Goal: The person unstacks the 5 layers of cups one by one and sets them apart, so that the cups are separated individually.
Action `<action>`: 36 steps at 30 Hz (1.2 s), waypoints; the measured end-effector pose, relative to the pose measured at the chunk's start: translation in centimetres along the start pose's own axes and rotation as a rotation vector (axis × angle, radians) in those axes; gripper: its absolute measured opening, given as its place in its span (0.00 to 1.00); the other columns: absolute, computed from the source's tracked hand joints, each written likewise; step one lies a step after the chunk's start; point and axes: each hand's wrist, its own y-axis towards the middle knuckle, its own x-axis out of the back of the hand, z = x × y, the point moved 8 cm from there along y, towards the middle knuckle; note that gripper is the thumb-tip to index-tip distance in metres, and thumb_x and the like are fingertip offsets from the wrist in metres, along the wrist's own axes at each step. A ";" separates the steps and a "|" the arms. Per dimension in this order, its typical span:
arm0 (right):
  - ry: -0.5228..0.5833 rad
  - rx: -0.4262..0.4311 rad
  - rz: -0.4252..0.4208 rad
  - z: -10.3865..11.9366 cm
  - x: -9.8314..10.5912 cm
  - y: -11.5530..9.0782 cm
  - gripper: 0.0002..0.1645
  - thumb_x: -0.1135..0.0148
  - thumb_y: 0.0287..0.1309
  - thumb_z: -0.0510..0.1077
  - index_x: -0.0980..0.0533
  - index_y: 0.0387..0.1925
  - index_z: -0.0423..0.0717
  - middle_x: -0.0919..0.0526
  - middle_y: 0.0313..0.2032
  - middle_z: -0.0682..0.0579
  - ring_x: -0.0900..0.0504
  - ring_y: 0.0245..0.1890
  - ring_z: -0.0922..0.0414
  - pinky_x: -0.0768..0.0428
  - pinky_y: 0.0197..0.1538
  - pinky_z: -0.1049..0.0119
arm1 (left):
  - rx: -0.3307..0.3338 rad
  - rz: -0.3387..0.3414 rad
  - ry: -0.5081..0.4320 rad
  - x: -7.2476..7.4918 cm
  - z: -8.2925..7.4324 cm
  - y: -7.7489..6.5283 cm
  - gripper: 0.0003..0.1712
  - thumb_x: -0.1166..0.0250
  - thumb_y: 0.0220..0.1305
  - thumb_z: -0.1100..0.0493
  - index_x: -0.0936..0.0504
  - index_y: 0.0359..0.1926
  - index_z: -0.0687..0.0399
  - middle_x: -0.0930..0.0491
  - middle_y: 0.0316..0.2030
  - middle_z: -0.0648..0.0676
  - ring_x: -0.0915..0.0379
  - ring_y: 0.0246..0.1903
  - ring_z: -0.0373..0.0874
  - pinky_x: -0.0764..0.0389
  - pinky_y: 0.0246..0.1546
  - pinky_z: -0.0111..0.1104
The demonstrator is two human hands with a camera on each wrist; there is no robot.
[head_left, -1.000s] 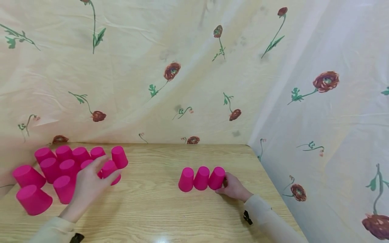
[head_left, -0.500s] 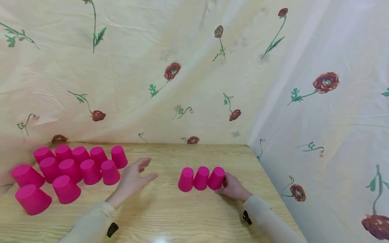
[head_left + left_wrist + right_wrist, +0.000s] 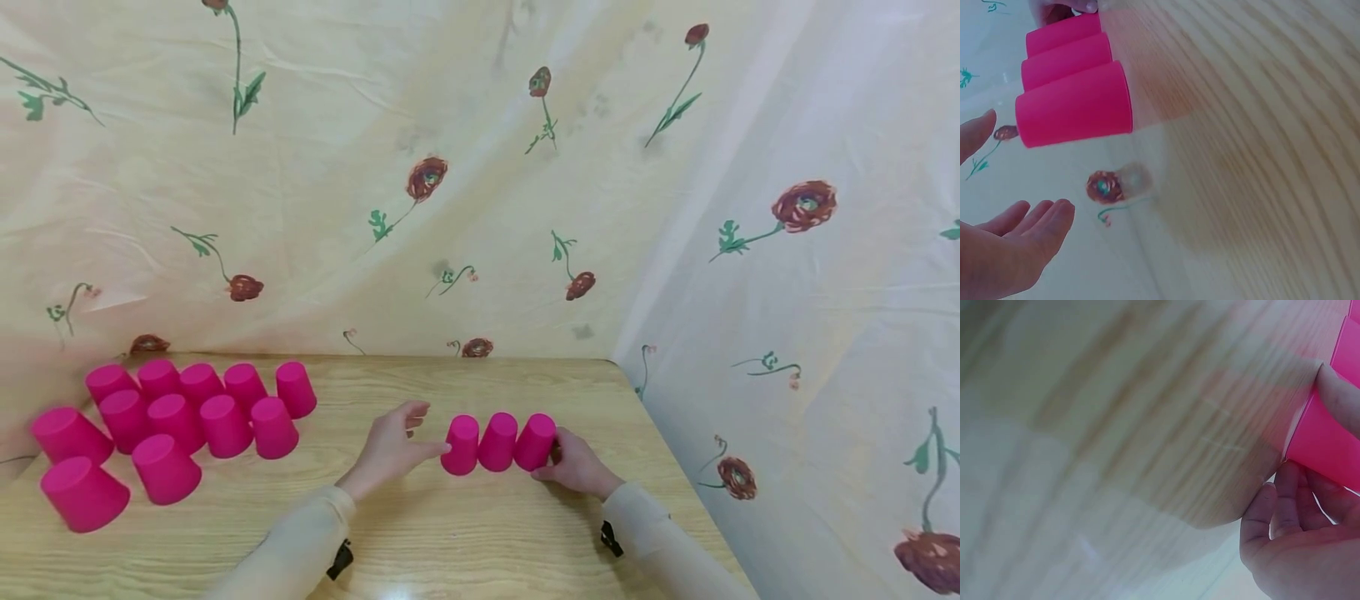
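Note:
Three pink cups stand upside down side by side on the wooden table: a left cup, a middle cup and a right cup. My right hand holds the right cup low on its side, thumb at the front and fingers behind; the right wrist view shows this cup between them. Just left of the row is my left hand, thumb and fingers spread. In the left wrist view a gap shows between this hand and the nearest cup.
At the table's left are several more upside-down pink cups, among them a front cup and a back-right cup. Flowered cloth hangs behind the table and along its right side.
My left hand has moved right, from over the cups at the left to beside the row of three. The right hand stays on the right cup.

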 end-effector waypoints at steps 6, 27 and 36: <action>0.006 0.007 -0.006 0.0 0.0 0.0 0.33 0.21 0.40 0.40 0.29 0.49 0.40 0.24 0.37 0.52 0.28 0.35 0.54 0.25 0.43 0.58 | -0.015 0.023 0.001 -2.2 -0.2 0.9 0.43 0.22 0.46 0.51 0.29 0.62 0.60 0.26 0.56 0.62 0.29 0.54 0.60 0.23 0.48 0.47; 0.001 0.020 -0.006 -0.3 -0.2 0.1 0.34 0.21 0.41 0.41 0.29 0.49 0.40 0.23 0.40 0.52 0.26 0.37 0.54 0.24 0.47 0.56 | -0.045 0.042 0.008 -4.4 0.0 1.4 0.30 0.25 0.51 0.56 0.24 0.55 0.58 0.21 0.45 0.54 0.25 0.46 0.53 0.20 0.42 0.40; -0.013 0.033 -0.002 -0.3 -0.1 0.0 0.34 0.22 0.41 0.42 0.30 0.50 0.40 0.23 0.41 0.52 0.26 0.39 0.54 0.23 0.48 0.54 | -0.041 0.059 -0.005 -3.8 -0.1 1.1 0.28 0.26 0.53 0.57 0.22 0.55 0.57 0.20 0.45 0.53 0.24 0.44 0.50 0.19 0.40 0.38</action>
